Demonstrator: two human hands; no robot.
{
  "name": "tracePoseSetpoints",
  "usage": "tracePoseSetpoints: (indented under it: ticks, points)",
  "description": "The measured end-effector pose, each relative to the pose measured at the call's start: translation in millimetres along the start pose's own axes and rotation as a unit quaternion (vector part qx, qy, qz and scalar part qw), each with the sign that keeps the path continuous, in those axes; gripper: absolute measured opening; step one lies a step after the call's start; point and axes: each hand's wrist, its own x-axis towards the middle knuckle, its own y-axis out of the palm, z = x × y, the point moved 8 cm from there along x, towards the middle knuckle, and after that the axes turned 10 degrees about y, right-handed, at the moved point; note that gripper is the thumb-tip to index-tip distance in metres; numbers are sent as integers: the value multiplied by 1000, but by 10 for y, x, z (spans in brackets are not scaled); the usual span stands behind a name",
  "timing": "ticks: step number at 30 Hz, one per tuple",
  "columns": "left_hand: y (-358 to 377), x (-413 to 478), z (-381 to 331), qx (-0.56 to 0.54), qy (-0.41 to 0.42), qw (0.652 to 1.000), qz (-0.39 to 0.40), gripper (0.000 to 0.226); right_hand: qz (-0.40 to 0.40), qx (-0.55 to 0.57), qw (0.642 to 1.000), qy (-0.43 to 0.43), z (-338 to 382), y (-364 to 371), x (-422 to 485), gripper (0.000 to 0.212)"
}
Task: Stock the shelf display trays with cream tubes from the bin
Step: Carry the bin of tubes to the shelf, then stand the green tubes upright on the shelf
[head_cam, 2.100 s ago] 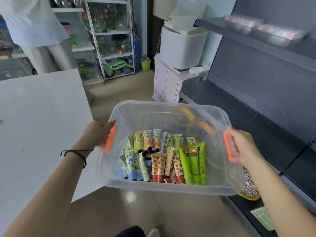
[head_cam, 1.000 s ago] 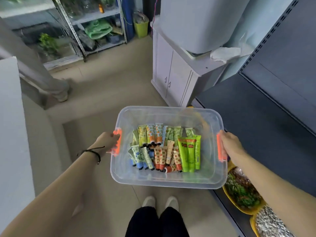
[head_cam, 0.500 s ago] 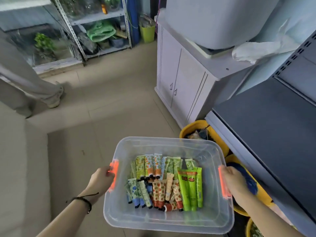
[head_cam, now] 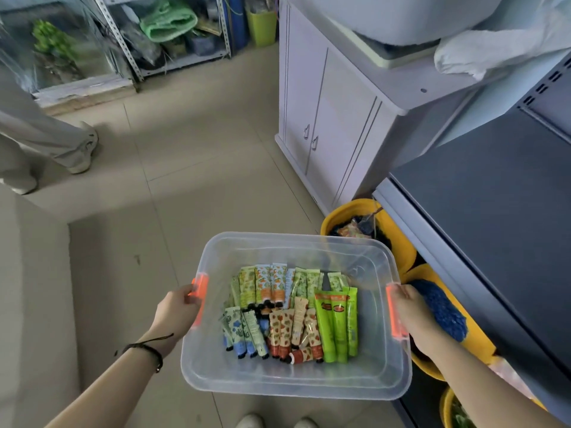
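Tiled floor, both hands' grip closed, apparently, on bin (head_cam: 216, 375) handles

clear bin (head_cam: 278, 381) holds colourful cream tubes (head_cam: 293, 316) lying flat.

We see a beige tiled floor (head_cam: 197, 168). A white two-door cabinet (head_cam: 333, 125) stands at upper right, with a crumpled white cloth (head_cam: 494, 54) on top. Just beside it, yellow tubs (head_cam: 398, 245) sit under a dark grey shelf (head_cam: 500, 217); one holds something blue and fuzzy (head_cam: 441, 310). A metal rack (head_cam: 173, 35) at the back carries a green bundle (head_cam: 168, 21), near a lime-green bin (head_cam: 262, 26). Another person's trouser legs and pale shoes (head_cam: 83, 152) stand at left.
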Motion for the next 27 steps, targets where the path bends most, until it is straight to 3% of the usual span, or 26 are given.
tracePoseSetpoints:
  ticks: [5,10,13,15,17,18,20,23,25,27]
  points:
    - [0,-10,-34,-8,14,1000,-17,38,-16,-38,999,-6,-57,36,50,36]
    - [69,-43,-26,24,22,998,-54,22,8,-7,1000,0,-115,18,77,34]
    - [156,-93,-58,110,27,989,-100,41,9,15,1000,8,-142,-31,57,31]
    - [238,-154,-272,160,94,973,-138,55,-74,-23,994,-74,-43,-130,-17,28]
    - [422,-200,-607,166,212,952,-143,46,-169,-83,951,-246,224,-182,-248,30]
    - [584,-184,-709,144,247,952,-110,39,-180,-104,921,-330,371,-132,-376,32]
    - [1035,-114,-818,64,236,970,13,29,-112,-148,891,-414,545,127,-459,33]
    - [1742,19,-818,-3,147,976,160,36,57,-233,902,-360,559,688,-218,44]
    - [2055,148,-795,-14,115,978,174,45,107,-317,897,-289,472,998,54,64]
    - [2282,291,-762,7,116,979,165,53,102,-414,868,-254,403,1167,298,95]
